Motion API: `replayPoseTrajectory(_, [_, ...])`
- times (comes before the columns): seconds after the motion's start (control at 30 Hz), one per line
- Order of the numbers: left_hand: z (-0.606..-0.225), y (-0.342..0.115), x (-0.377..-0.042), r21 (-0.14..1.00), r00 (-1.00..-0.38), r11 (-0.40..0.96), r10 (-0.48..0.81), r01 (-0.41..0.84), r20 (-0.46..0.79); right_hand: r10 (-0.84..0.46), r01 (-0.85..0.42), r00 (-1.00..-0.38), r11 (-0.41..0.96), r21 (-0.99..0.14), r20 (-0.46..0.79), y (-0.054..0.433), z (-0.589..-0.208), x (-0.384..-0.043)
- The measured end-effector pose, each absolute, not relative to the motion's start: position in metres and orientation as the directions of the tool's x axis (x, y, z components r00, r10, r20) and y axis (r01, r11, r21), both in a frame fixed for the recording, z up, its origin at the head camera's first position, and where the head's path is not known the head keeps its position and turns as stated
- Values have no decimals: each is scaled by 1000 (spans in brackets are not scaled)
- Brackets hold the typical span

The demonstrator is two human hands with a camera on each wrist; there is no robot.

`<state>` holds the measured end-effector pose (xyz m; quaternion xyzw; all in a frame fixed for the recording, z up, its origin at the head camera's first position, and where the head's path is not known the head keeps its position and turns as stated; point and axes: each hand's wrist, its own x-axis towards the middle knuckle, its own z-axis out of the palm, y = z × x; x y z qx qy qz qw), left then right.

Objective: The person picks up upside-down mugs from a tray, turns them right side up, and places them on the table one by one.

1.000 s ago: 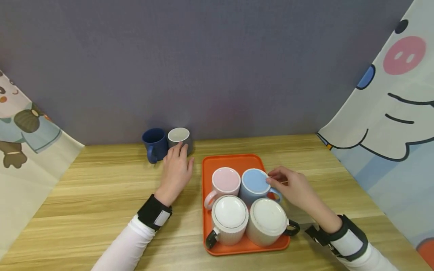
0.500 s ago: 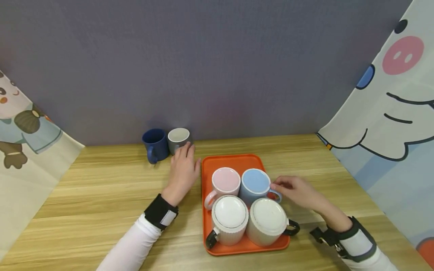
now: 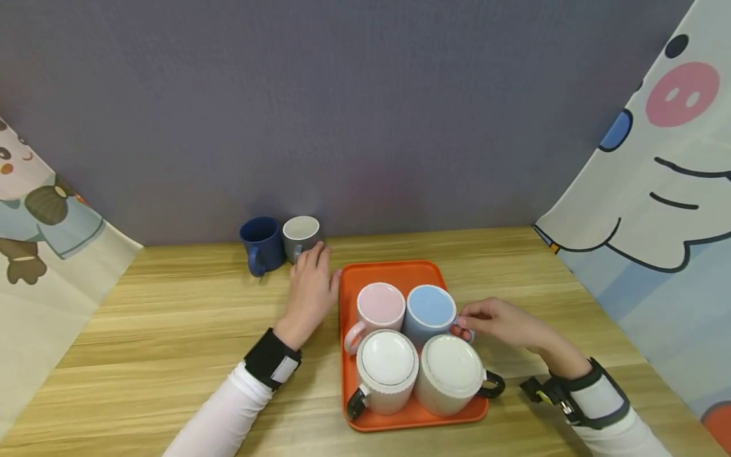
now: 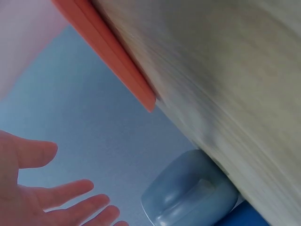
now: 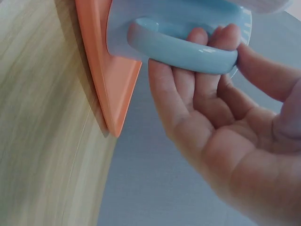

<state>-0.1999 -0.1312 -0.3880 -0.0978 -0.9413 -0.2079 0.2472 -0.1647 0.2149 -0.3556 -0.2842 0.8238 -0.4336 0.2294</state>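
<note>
My right hand [image 3: 508, 322] holds the handle of a light blue mug [image 3: 431, 304]. In the right wrist view its fingers curl through the handle [image 5: 183, 49], with the thumb against one end. That mug stands upside down on an orange tray [image 3: 388, 271], beside an upside-down pink mug [image 3: 381, 303]. Over by the wall, my left hand [image 3: 310, 289] hovers just in front of a grey mug [image 3: 301, 233], which is upright. In the left wrist view its fingers are spread and relaxed, apart from the grey mug [image 4: 190, 190], and hold nothing.
Two white mugs with black handles, the left one [image 3: 388, 358] and the right one [image 3: 454, 365], stand upside down at the tray's near end. An upright dark blue mug [image 3: 263, 244] stands left of the grey one. A grey wall [image 3: 365, 114] borders the wooden table [image 3: 171, 330].
My right hand has moved down from the light blue mug's rim and taken hold of its handle. My left hand has shifted slightly right and toward me, away from the grey mug.
</note>
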Motion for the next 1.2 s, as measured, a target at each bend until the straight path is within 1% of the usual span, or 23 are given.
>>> replayPoseTrajectory(0.2, [-389, -131, -200, 348, -861, 892, 83, 289, 502, -690, -293, -711, 463, -837, -133, 214, -359, -168])
replayPoseTrajectory(0.4, [-388, -132, -200, 354, -868, 891, 81, 283, 490, -665, -313, -732, 520, -794, -147, 211, -356, -165])
replayPoseTrajectory(0.53, [-386, -133, -199, 353, -867, 891, 83, 286, 492, -657, -304, -741, 512, -803, -139, 210, -356, -164])
replayPoseTrajectory(0.73, [-384, -133, -199, 353, -865, 891, 80, 285, 495, -633, -231, -763, 458, -858, -133, 208, -356, -166])
replayPoseTrajectory(0.87, [-383, -133, -199, 354, -867, 892, 79, 282, 492, -598, -177, -787, 456, -872, -153, 206, -353, -168])
replayPoseTrajectory(1.0, [-382, -132, -199, 355, -865, 890, 81, 287, 496, -552, -89, -811, 447, -890, -196, 206, -351, -172])
replayPoseTrajectory(1.2, [-378, -131, -198, 353, -855, 888, 80, 295, 512, -510, 44, -827, 364, -930, -238, 210, -352, -181])
